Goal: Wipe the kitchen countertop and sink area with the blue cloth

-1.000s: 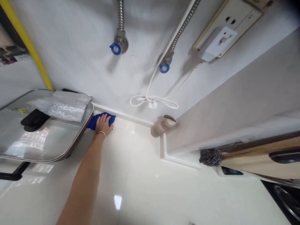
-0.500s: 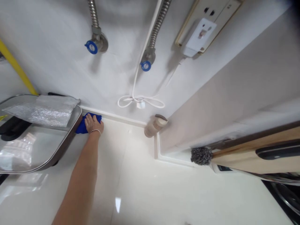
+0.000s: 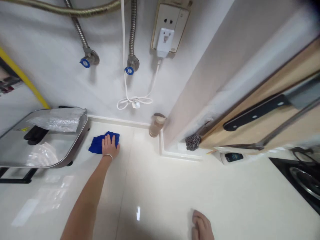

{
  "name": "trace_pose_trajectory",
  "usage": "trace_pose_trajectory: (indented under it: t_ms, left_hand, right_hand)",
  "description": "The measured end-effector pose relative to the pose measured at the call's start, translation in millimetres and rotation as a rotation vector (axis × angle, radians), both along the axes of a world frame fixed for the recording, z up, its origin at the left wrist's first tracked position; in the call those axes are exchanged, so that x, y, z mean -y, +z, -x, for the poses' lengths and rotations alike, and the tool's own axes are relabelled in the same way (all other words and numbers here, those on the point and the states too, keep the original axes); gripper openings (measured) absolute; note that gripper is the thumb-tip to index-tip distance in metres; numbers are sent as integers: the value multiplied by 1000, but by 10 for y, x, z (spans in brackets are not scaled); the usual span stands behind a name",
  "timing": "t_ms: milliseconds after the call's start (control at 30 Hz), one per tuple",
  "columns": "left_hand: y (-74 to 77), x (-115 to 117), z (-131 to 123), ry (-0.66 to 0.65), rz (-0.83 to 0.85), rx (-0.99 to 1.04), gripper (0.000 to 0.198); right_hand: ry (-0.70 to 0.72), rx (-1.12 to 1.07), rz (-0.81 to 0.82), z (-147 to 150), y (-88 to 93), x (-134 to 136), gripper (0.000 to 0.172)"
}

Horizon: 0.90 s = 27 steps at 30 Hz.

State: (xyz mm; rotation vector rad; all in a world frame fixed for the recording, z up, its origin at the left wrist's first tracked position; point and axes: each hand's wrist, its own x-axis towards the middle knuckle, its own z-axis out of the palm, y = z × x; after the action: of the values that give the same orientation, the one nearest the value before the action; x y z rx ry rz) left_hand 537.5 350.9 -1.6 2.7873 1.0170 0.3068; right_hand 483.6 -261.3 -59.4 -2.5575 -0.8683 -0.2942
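Note:
A crumpled blue cloth lies on the white countertop, just right of the electric pan. My left hand, with a thin bracelet at its wrist, presses down on the cloth's right part and keeps hold of it, fingers over the fabric. At the bottom edge my right hand is partly in view, its fingers curled against the countertop. Nothing shows in it. The electric pan has a glass lid with a black handle, and bubble wrap lies on top.
A lidded brown jar stands in the wall corner. Steel-wool scrubber, wooden board and black-handled knife are at right, near a black stove. A tied white cable, valves and yellow hose run along the wall.
My left hand has drawn the blue cloth away from the wall edge, toward me and right of the pan. My right hand has come into view at the bottom. The camera view has shifted.

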Motion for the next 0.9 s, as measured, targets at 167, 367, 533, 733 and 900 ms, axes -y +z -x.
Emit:
trace_pose_trajectory:
  t_ms: [167, 367, 533, 733, 900]
  left_hand:
    - [-28, 886, 252, -204, -2, 22, 70]
    - [-28, 1892, 550, -428, 1, 62, 68]
    - [-76, 2656, 845, -609, -10, 65, 70]
    - [-82, 3337, 1285, -793, 11, 70, 71]
    - [-30, 3454, 1763, -844, 32, 44, 70]
  right_hand:
    - [-31, -31, -81, 51, 142, -163, 18]
    - [0, -37, -124, 41, 234, -230, 25]
    - [10, -13, -144, 30, 239, -249, 28]
    - [21, -18, -165, 24, 280, -231, 27]
    - [22, -3, -180, 41, 277, -204, 25]
